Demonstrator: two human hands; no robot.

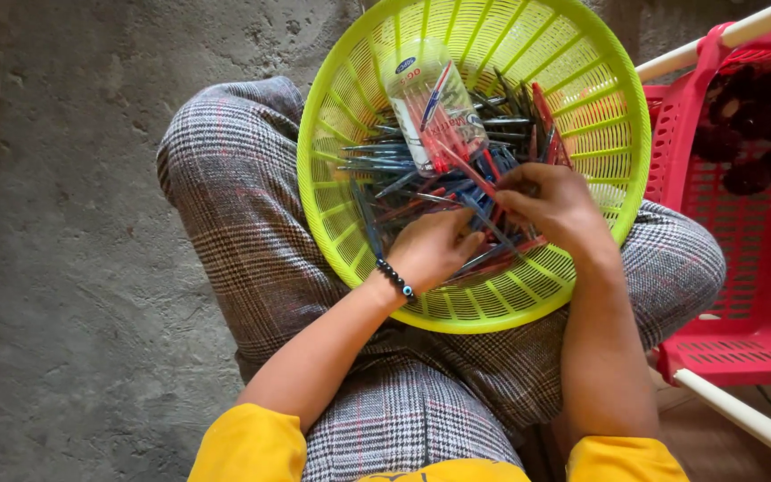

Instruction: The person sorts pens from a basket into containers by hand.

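Floor: rough grey concrete floor [64, 268] all round; I see a person sat cross-legged on it, checked trousers [243, 223], yellow sleeves at btm edge.
Pens: heap of slim pens [421, 192], blue + red mixed, lying criss-cross in the bowl of the basket, most long axes running roughly left-right or on a diagonal.
Pen in hand: one blue pen [484, 214] lies between the two hands, long axis diagonal, upper-left to lower-right; both hands meet on it, right hand nearer its upper end, left nearer the lower.
Right grip: right hand [555, 205] w/ fingers curled, tips pinched at the pen; not sure how many pens it has, fingers hide that.
Left grip: left hand [435, 250] half closed, palm down on the heap, fingertips touching the same pen; whether it clamps or just steadies, can't tell. Black bead bracelet [396, 279] on that wrist.
Clear tub: see-through plastic container [430, 103] w/ printed label, lying on its side atop the heap, above the hands, some pens inside.
Basket: round lime-green slotted basket [617, 134] resting on the lap, holds everything above.
Beyond: red slotted crate [760, 295] just beside basket on the right, dark round items [751, 134] in it, kind unclear; white bars [742, 415] cross it.
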